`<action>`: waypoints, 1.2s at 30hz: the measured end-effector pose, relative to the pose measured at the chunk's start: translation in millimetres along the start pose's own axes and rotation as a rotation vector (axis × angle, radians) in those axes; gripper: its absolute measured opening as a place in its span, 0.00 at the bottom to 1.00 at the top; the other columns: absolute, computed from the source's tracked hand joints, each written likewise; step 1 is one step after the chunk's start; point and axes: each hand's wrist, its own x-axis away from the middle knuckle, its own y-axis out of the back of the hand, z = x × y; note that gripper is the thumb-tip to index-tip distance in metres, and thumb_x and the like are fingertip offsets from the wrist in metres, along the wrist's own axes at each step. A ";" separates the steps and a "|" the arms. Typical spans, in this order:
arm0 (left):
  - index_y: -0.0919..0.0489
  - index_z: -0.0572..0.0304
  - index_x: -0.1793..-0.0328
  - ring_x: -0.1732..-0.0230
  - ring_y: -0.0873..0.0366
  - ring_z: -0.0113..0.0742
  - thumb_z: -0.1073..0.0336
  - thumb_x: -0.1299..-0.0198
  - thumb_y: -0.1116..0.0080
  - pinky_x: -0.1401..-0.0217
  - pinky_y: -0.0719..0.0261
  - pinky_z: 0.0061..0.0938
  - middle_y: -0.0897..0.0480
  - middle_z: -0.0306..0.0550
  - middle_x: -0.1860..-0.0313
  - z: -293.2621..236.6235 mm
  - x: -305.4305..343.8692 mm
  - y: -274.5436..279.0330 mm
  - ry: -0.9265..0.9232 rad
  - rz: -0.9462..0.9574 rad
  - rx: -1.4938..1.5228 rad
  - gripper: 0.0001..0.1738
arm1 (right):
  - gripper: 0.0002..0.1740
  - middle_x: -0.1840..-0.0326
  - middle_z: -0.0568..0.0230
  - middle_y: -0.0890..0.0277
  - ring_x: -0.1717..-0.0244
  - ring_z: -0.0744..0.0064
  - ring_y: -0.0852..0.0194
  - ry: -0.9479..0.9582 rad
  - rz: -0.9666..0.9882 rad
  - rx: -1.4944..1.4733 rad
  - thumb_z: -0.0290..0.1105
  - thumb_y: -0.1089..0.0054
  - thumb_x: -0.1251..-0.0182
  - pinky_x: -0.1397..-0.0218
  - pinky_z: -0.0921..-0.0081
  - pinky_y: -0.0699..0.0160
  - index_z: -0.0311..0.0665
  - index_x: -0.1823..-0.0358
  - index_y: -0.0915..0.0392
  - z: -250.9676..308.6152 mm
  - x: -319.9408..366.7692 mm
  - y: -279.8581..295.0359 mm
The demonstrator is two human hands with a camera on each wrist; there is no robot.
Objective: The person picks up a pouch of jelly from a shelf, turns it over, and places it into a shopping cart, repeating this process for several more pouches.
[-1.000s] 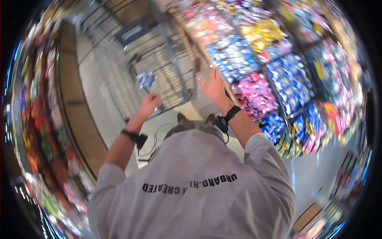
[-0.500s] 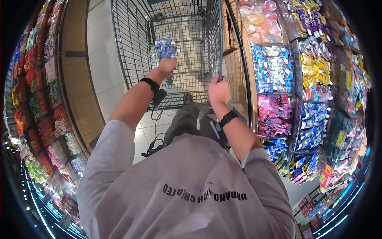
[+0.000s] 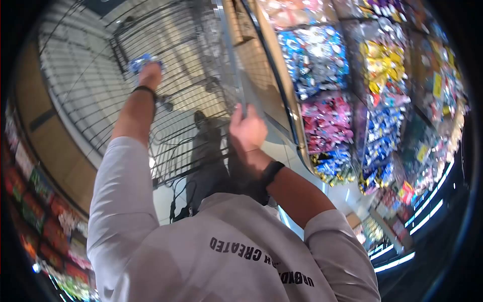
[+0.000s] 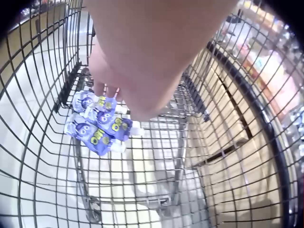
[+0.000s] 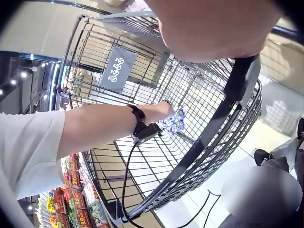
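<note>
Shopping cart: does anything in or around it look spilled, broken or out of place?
Nothing stands out. The left hand holds blue pouches inside the cart, the right hand grips its handle; no spill or damage shows.

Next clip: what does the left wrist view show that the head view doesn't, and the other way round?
Only the left wrist view: the purple pouches up close, with their print and white caps. Only the head view: the right hand gripping the wire cart by its rim bar, and the sweet shelves alongside. Both: the left hand holding the pouches inside the cart.
</note>
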 end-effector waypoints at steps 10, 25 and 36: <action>0.21 0.56 0.46 0.39 0.26 0.54 0.63 0.38 0.48 0.42 0.26 0.44 0.20 0.53 0.46 28.4 -30.0 -65.5 -0.169 -0.144 -0.143 0.15 | 0.11 0.68 0.55 0.17 0.65 0.52 0.17 0.068 -0.012 -0.033 0.39 0.42 0.36 0.60 0.57 0.19 0.42 0.57 0.21 -8.8 -12.4 7.9; 0.23 0.46 0.46 0.31 0.33 0.48 0.62 0.37 0.48 0.33 0.33 0.48 0.29 0.46 0.31 17.9 10.4 -54.3 -0.181 -0.165 -0.364 0.13 | 0.12 0.66 0.55 0.17 0.64 0.50 0.19 0.114 0.003 -0.176 0.38 0.43 0.34 0.57 0.55 0.21 0.41 0.56 0.21 -17.4 -17.8 21.0; 0.18 0.48 0.52 0.40 0.26 0.40 0.65 0.40 0.45 0.23 0.44 0.44 0.17 0.42 0.52 31.7 -3.3 -72.1 -0.394 -0.291 -0.566 0.12 | 0.10 0.68 0.51 0.18 0.68 0.47 0.19 0.122 -0.024 -0.154 0.39 0.43 0.33 0.62 0.55 0.21 0.41 0.60 0.21 -15.6 -15.9 21.0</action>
